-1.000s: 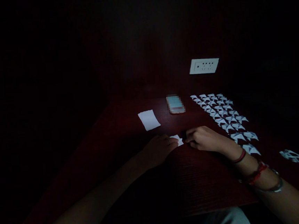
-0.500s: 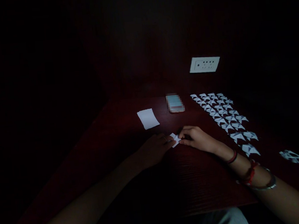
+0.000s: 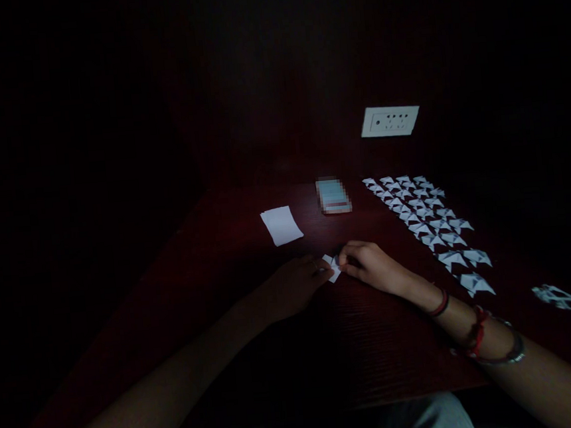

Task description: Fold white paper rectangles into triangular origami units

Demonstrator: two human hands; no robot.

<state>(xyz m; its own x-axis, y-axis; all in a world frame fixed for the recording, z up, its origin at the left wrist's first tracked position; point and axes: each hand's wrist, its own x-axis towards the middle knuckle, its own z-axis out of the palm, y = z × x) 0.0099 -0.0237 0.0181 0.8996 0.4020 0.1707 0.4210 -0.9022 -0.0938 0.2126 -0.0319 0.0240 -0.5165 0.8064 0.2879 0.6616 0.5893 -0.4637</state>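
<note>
A small white piece of folded paper (image 3: 331, 266) lies on the dark red table (image 3: 377, 352), pinched from both sides. My left hand (image 3: 296, 285) holds its left edge with closed fingers. My right hand (image 3: 370, 265), with red bands and a metal bangle on the wrist, presses its right edge with curled fingers. The scene is very dark, so the fold itself is hard to make out.
A stack of white paper slips (image 3: 281, 225) lies beyond my left hand. A phone (image 3: 332, 195) sits behind it. Several folded paper pieces (image 3: 429, 221) run in rows to the right, one more (image 3: 555, 296) far right. A white wall socket (image 3: 390, 121) is behind.
My right hand has moved left onto the small paper, meeting my left hand. The paper now looks narrower and more folded between the fingers.
</note>
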